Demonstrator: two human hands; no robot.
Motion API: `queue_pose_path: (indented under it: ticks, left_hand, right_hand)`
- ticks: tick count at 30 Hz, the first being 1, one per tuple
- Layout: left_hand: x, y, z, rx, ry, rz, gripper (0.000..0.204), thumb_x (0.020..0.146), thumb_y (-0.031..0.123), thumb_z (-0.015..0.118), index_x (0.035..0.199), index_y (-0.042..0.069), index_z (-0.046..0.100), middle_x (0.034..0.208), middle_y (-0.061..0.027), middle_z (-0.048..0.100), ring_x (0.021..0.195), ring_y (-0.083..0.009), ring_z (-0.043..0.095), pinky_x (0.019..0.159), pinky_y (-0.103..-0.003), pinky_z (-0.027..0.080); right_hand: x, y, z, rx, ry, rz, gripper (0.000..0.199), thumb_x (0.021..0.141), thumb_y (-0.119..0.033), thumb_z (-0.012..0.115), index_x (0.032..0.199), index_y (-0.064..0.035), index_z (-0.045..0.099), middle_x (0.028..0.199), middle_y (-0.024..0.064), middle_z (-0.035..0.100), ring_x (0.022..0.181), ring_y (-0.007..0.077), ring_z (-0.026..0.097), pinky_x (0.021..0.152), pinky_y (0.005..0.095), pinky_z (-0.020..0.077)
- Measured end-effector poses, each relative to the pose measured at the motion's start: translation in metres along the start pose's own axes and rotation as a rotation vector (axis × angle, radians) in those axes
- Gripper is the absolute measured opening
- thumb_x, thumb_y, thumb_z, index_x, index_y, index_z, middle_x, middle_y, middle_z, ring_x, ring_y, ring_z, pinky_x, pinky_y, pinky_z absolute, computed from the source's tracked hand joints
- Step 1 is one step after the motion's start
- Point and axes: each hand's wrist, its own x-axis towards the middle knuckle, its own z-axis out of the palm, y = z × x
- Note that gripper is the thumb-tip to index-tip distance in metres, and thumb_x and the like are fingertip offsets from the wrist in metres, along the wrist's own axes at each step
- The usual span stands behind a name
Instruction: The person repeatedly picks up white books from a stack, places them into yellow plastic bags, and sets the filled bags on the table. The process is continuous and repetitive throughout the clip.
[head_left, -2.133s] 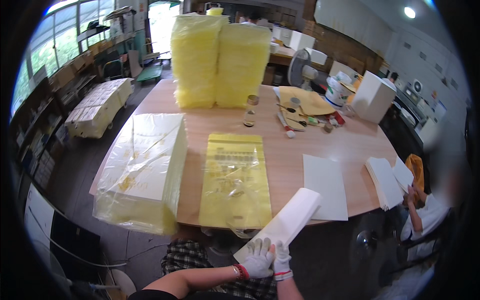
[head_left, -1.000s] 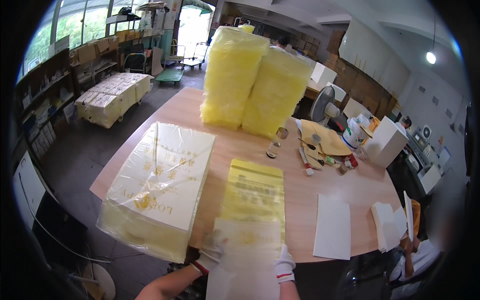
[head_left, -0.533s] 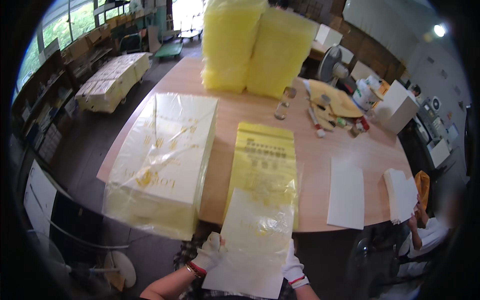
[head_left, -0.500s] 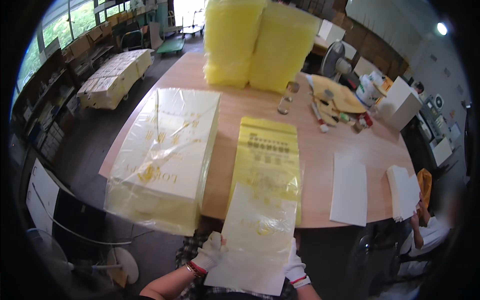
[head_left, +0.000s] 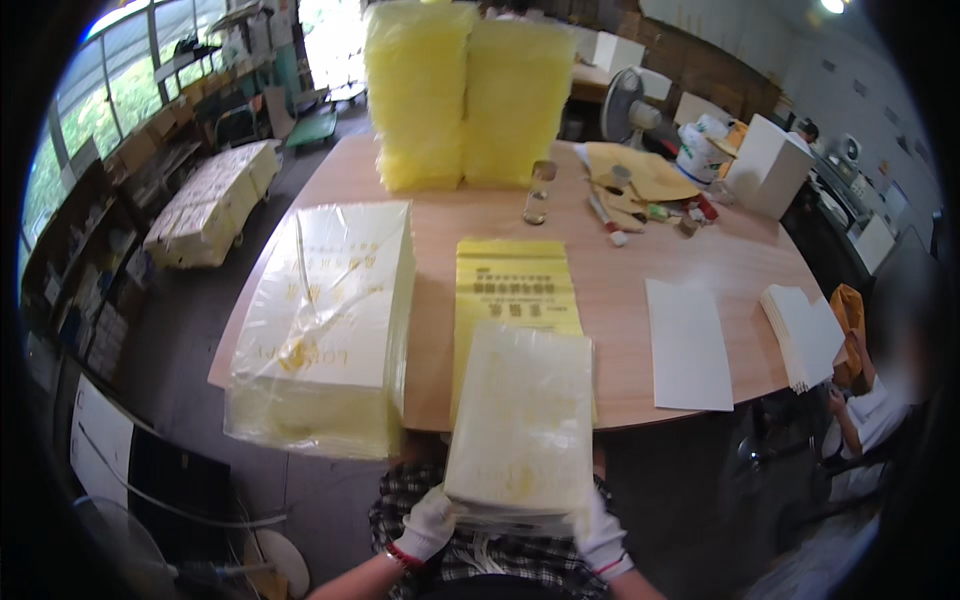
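Note:
Over my lap, at the table's near edge, I hold a clear plastic bag with a white paper stack [head_left: 522, 420] in it. It slopes, its far end over a flat yellow printed bag [head_left: 515, 285] that lies on the table. My left hand [head_left: 428, 522], in a white glove, grips the near left corner. At the near right corner my right hand [head_left: 602, 532], also gloved, is closed on the same bag; its fingertips are partly hidden. To the left stands a tall block of plastic-wrapped white sheets [head_left: 330, 310] with gold print.
Two high yellow stacks [head_left: 418, 100] stand at the back. A glass jar [head_left: 538, 195], brushes [head_left: 607, 220] and a yellow envelope [head_left: 640, 170] lie behind. White sheets [head_left: 690, 345] and a paper pile [head_left: 800, 335] are at right, near a seated person [head_left: 870, 430].
The bagged paper has tipped up and moved forward from my lap, and its near edge shows thickness now. Both hands have stayed on it. My view has shifted a little.

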Motion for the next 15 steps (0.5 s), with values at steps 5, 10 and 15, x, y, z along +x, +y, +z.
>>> queue_pose_path:
  ticks: [5, 10, 15]
  left_hand:
    - [0.017, 0.001, 0.029, -0.213, 0.105, -0.021, 0.010, 0.068, -0.004, 0.056, 0.070, 0.004, 0.051, 0.071, -0.0099, 0.055, 0.065, -0.0212, 0.056, 0.059, -0.031, 0.048]
    - [0.059, 0.044, 0.016, -0.152, 0.189, 0.241, 0.007, 0.067, -0.002, 0.054, 0.069, 0.004, 0.050, 0.070, -0.0119, 0.052, 0.066, -0.0266, 0.055, 0.058, -0.032, 0.044]
    - [0.077, 0.114, -0.058, -0.179, 0.278, 0.518, 0.010, 0.066, -0.003, 0.054, 0.070, 0.005, 0.051, 0.073, -0.0113, 0.055, 0.066, -0.0283, 0.056, 0.056, -0.034, 0.044]
  right_hand:
    - [0.001, 0.021, -0.053, 0.105, -0.316, 0.077, 0.049, 0.084, -0.019, 0.053, 0.129, -0.0063, 0.040, 0.072, 0.0153, 0.064, 0.070, 0.0266, 0.063, 0.063, 0.0374, 0.0495]
    - [0.076, 0.096, 0.031, 1.142, 0.060, 0.273, 0.039, 0.083, -0.016, 0.060, 0.116, 0.0002, 0.048, 0.097, 0.0093, 0.060, 0.072, 0.0160, 0.060, 0.063, 0.0291, 0.0509]
    - [0.107, -0.025, 0.061, 1.539, -0.092, 0.086, 0.041, 0.089, -0.025, 0.052, 0.119, 0.0020, 0.047, 0.107, 0.0122, 0.057, 0.093, 0.0211, 0.058, 0.080, 0.0336, 0.0487]
